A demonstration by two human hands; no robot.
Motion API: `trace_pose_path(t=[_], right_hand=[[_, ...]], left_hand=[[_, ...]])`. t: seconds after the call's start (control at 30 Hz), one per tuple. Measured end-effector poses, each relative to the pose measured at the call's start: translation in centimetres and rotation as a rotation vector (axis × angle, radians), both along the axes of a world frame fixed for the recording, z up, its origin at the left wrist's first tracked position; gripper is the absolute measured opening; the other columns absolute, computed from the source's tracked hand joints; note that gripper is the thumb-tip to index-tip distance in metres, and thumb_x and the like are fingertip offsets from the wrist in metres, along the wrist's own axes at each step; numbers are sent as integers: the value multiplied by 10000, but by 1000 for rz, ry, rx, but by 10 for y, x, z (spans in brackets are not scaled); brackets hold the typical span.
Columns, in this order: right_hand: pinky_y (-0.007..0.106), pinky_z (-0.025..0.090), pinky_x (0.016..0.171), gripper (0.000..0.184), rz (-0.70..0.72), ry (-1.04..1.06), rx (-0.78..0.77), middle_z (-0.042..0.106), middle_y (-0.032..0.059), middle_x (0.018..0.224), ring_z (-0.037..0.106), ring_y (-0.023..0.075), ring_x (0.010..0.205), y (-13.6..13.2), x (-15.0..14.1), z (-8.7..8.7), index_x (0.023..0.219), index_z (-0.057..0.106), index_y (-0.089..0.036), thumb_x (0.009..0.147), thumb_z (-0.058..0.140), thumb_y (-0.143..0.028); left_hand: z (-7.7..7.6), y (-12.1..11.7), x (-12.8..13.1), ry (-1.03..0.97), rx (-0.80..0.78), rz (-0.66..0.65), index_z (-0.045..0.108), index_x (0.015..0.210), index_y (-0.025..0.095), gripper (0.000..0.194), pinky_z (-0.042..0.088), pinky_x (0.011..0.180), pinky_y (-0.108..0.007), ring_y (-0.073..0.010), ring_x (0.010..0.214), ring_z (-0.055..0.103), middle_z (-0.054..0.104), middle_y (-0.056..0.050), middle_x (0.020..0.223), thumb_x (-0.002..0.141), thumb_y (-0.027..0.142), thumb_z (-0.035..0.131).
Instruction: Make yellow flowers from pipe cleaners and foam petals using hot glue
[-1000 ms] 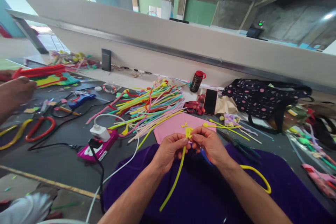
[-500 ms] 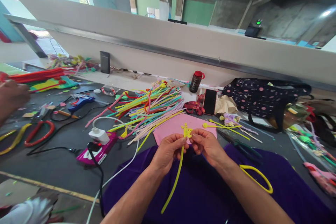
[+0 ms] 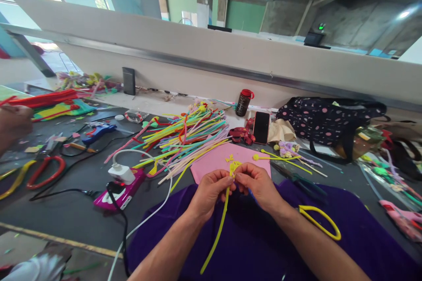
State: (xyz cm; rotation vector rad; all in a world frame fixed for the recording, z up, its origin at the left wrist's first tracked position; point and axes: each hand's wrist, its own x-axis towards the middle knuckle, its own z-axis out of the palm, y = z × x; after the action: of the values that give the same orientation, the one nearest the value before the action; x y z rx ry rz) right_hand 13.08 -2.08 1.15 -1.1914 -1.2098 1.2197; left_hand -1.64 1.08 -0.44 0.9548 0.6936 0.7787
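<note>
Over the purple cloth (image 3: 250,241), my left hand (image 3: 209,195) pinches a yellow pipe cleaner (image 3: 217,237) just under its top, and the long tail hangs down below the fingers. My right hand (image 3: 259,186) is closed at the same spot, its thumb and fingertips pressed against the yellow piece (image 3: 234,167) at the stem's head. Fingers hide how the two parts join. Small yellow bits (image 3: 230,158) show just beyond, over a pink sheet (image 3: 211,161). Two yellow stems with round ends (image 3: 283,158) lie right of it.
Many coloured pipe cleaners (image 3: 191,134) are heaped behind the sheet. On the left sit a pink power strip (image 3: 132,193) with cables, red-handled scissors (image 3: 48,173) and another person's hand (image 3: 15,125). A phone (image 3: 261,127), bottle (image 3: 244,102) and dark bag (image 3: 316,123) stand behind; yellow-handled tool (image 3: 319,224) at right.
My right hand's fingertips have shifted down and left on the yellow piece, nearer my left fingers. The whole view has drifted slightly. The other person's hand at left has moved a little.
</note>
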Motion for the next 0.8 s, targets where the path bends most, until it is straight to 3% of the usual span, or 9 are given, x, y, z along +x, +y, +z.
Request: trace_pose_path(t=[0.27, 0.57, 0.8], right_hand=[[158, 303, 364, 133, 94, 150, -97, 547, -41, 551, 454, 56, 406, 0, 4, 1, 701, 555, -156, 740, 605, -273], [169, 319, 402, 136, -2, 163, 26, 579, -36, 547, 463, 70, 446, -2, -6, -5, 765, 583, -171, 712, 663, -267], [187, 371, 425, 22, -8, 76, 51, 560, -45, 561, 477, 82, 452, -2, 7, 7, 752, 563, -190, 736, 571, -203]], left_hand=[[2, 0, 0, 48, 84, 34, 553, 714, 131, 202, 299, 381, -136, -39, 431, 446, 582, 4, 569, 722, 313, 641], [3, -4, 2, -42, -19, 26, 565, 719, 138, 193, 302, 394, -136, -40, 451, 472, 574, 8, 584, 741, 321, 621], [3, -2, 1, -30, -7, 67, 580, 720, 142, 203, 307, 388, -145, -36, 417, 454, 596, 12, 580, 707, 332, 650]])
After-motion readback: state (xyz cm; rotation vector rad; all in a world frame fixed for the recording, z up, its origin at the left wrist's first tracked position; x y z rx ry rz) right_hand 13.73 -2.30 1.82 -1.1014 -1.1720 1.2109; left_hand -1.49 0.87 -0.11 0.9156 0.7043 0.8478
